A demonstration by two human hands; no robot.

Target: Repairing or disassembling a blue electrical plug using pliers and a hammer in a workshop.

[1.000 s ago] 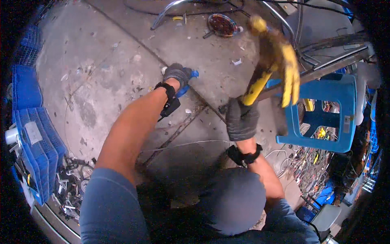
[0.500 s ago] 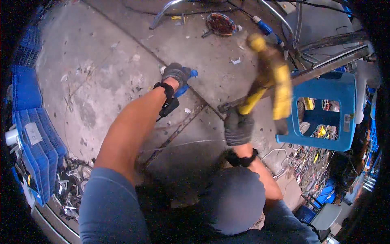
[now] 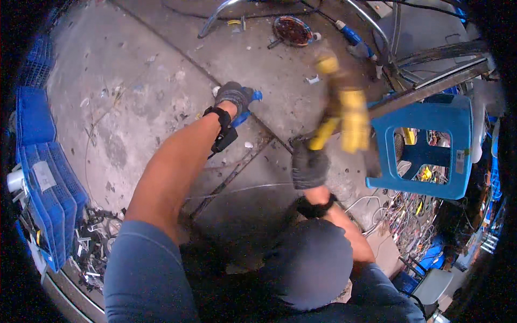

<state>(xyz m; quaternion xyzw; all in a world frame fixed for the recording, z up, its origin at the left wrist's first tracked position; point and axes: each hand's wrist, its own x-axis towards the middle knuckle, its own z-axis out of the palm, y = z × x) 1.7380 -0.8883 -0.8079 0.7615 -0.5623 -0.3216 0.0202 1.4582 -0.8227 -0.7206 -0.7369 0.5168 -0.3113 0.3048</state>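
Observation:
My left hand, in a grey knit glove, is down at the floor near a dark seam. Its fingers are closed around a blue object, whose ends stick out on both sides; the rest of it is hidden. To the right, my gloved right hand is wrapped around a yellow and dark tool shaped like a handheld power tool. That tool is held up over the floor and smeared by motion, so its exact kind is unclear. Black bands circle both wrists, and a small black box hangs at the left one.
A blue plastic stool lies on its side at right, beside a heap of tangled wires. Blue crates stand at left. A round dark-filled dish, a blue connector and a metal tube frame are at the far side.
My right hand has shifted left with the yellow and dark tool, which also swings left. My left hand stays at nearly the same spot.

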